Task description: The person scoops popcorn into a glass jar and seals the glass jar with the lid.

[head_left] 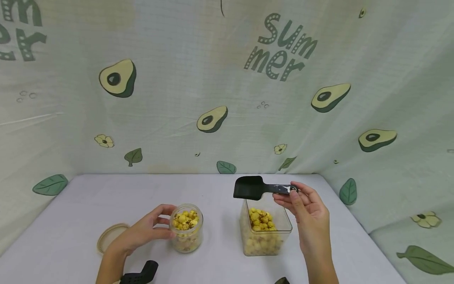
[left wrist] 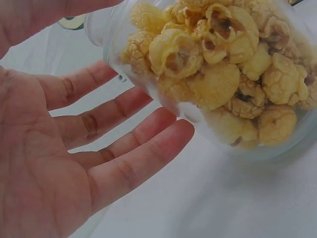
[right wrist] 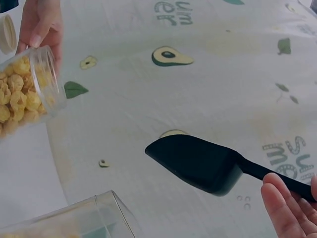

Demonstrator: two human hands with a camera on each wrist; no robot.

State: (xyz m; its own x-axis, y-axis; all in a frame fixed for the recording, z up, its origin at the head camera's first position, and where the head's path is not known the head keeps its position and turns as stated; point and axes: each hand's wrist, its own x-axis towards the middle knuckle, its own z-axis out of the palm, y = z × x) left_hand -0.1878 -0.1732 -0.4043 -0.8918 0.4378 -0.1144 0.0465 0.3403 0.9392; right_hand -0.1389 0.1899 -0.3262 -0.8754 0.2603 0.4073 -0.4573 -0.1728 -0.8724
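A round glass jar (head_left: 186, 232) of caramel popcorn stands on the table, steadied by my left hand (head_left: 149, 228), whose thumb and fingers rest around its near side. The left wrist view shows the fingertips (left wrist: 173, 124) against the glass and popcorn (left wrist: 218, 64) packed inside. My right hand (head_left: 305, 205) pinches a black scoop (head_left: 250, 187) by its handle, with the blade pointing left. The scoop hangs above a square clear container (head_left: 264, 244) partly filled with popcorn (head_left: 260, 219). In the right wrist view the scoop's blade (right wrist: 198, 161) appears from its outer side.
A round beige-rimmed lid (head_left: 106, 232) lies on the white table (head_left: 149, 189), left of the jar and partly behind my left forearm. A cloth (head_left: 170, 79) printed with avocados and leaves hangs behind the table. Dark wrist gear (head_left: 142, 274) shows at the bottom edge.
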